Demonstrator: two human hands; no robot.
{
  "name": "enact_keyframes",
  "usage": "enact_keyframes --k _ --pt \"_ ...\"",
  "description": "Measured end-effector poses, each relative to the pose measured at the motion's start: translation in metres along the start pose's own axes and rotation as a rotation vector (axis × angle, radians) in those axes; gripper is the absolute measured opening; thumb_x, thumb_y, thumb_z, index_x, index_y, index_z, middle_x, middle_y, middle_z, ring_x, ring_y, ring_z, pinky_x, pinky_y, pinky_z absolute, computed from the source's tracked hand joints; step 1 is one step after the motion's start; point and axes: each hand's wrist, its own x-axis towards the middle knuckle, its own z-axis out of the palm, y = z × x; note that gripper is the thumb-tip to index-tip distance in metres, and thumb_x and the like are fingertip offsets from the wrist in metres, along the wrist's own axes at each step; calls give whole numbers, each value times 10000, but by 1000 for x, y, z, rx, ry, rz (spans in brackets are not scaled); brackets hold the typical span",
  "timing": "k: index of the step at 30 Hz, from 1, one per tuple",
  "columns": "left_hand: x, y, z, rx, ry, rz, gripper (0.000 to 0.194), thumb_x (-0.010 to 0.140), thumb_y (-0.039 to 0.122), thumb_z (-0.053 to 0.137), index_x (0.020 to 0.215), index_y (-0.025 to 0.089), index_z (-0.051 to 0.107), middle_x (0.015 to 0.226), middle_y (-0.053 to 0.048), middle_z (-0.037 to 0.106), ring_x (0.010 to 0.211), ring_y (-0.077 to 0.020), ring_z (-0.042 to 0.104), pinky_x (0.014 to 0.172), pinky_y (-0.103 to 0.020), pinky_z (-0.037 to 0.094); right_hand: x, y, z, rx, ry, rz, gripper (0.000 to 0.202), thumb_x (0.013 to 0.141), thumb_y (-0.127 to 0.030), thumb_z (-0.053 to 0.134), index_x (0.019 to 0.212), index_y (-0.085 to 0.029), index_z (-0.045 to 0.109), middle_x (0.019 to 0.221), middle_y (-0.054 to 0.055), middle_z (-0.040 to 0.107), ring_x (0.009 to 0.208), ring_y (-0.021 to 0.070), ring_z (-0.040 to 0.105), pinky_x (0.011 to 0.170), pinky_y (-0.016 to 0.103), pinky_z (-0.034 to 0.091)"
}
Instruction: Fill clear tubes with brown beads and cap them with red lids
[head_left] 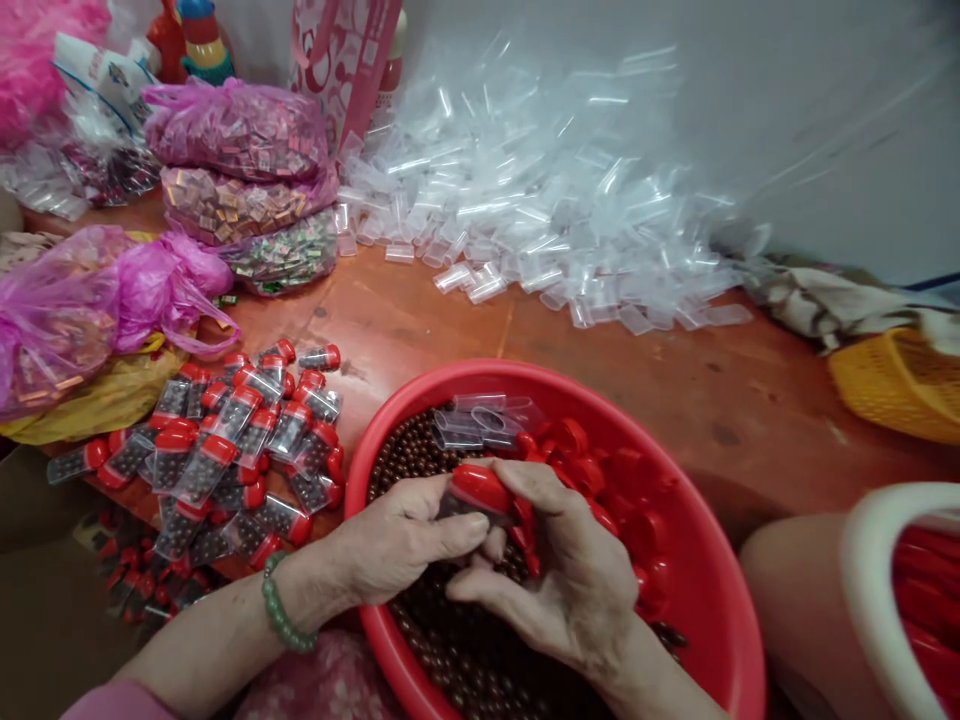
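Note:
Over the red basin [727, 640], my left hand [405, 535] is closed round a small clear container with a red cap [481, 488] and dark contents. My right hand [570, 560] curves around its other side, forefinger at the cap and thumb spread well apart below. Some of its other fingers are hidden. Brown beads [450, 645] fill the basin's lower left. Loose red caps [630, 480] lie along its right side, and several empty clear tubes [480, 420] rest on the beads at the back.
Filled red-capped containers [240, 440] are piled on the wooden table [420, 310] at left. A large heap of clear tubes [540, 200] lies against the wall. Pink bags [240, 130] stand back left. A yellow basket [900, 380] and a white-rimmed tub [862, 560] are right.

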Motion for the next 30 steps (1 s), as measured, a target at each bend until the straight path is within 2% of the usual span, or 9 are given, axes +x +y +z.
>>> enact_keyframes --k 3,7,13,16,19,21,24,26,30 --pt "-1 1 0 -89 28 -57 409 708 479 753 801 109 605 773 -26 554 709 -103 519 651 -208 401 3 3 -2 -146 -76 -55 824 669 -532 771 1332 -196 414 993 115 619 855 287 643 711 441 572" --pt "-1 3 2 -137 45 -98 408 681 457 778 793 102 613 796 -37 562 734 -110 538 676 -208 418 8 2 0 -302 -70 -123 693 739 -360 710 1323 -165 390 936 104 612 781 264 640 647 417 559" --pt "0 3 1 -116 4 -70 407 694 473 763 741 100 608 750 -34 562 718 -113 527 717 -228 406 9 2 4 -359 -12 -209 675 690 -318 718 1280 -176 421 865 94 627 702 249 627 604 398 543" --pt "0 2 0 -45 -4 -60 403 730 489 727 752 108 595 758 -29 555 719 -113 514 709 -232 393 6 -2 -1 -234 -57 -53 641 683 -318 755 1237 -224 447 853 54 622 693 221 630 612 365 553" --pt "0 4 1 80 -19 -42 402 769 510 677 754 124 563 746 -8 526 699 -103 485 697 -233 382 6 -8 -15 -54 -181 160 604 685 -440 781 1176 -226 503 932 61 643 772 217 658 643 326 574" --pt "1 5 2 151 -52 -47 389 782 506 659 765 135 542 735 3 512 683 -101 478 696 -242 394 8 -10 -24 61 -205 276 438 748 -443 735 1094 -227 573 949 59 665 806 208 667 674 306 579" --pt "3 6 3 229 -59 -72 303 805 424 638 762 147 523 721 7 510 669 -106 490 690 -260 422 14 -10 -29 203 -168 420 80 850 -308 647 890 -240 653 773 20 678 683 164 656 613 263 566" --pt "4 6 3 272 -38 -78 229 820 349 612 754 150 519 717 7 511 671 -107 497 699 -263 430 17 -9 -25 286 -120 493 52 840 -287 658 818 -241 670 697 4 671 609 148 639 562 248 557" --pt "4 7 5 266 -18 -82 183 831 307 583 767 151 512 716 8 519 662 -99 500 694 -256 426 17 -13 -14 349 47 581 41 778 -269 724 797 -248 694 734 -9 696 622 132 648 560 220 557"
